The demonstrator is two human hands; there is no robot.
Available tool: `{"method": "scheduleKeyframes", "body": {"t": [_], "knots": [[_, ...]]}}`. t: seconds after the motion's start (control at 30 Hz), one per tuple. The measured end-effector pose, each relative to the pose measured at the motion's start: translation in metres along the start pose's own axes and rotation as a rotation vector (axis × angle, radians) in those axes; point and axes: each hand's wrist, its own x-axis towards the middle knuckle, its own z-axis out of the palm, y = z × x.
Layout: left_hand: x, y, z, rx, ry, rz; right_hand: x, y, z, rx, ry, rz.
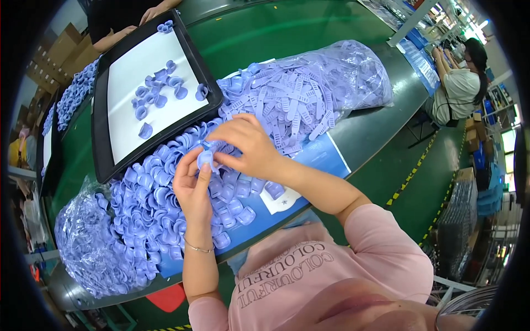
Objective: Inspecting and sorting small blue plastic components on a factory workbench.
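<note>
Between the fingers of my two hands is a small lavender curved plastic piece (205, 159). My left hand (192, 185) pinches it from the left and below, thumb on its near face. My right hand (249, 144) reaches over from the right, its thumb and fingertips closed at the piece's upper right edge; part of the piece is hidden there. Below and left of my hands spreads a heap of similar curved lavender pieces (149, 204). Beyond my right hand lies a pile of flat lavender slotted straps (290, 96).
A black-rimmed tray (212, 83) with a white bottom bears scattered lavender pieces. Clear plastic bags, one at left (83, 237) and one at right (361, 74), flank the heaps. A blue sheet (326, 157) covers part of the table. Across the table are another person's arms (118, 38); someone sits (458, 83) far right.
</note>
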Motion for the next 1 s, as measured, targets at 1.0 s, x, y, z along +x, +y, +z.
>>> {"method": "scheduleKeyframes", "body": {"t": [1.0], "knots": [[0.003,0.002,-0.012,0.910,-0.192,0.506,-0.003,0.019,-0.008,0.927,-0.381,0.722]]}}
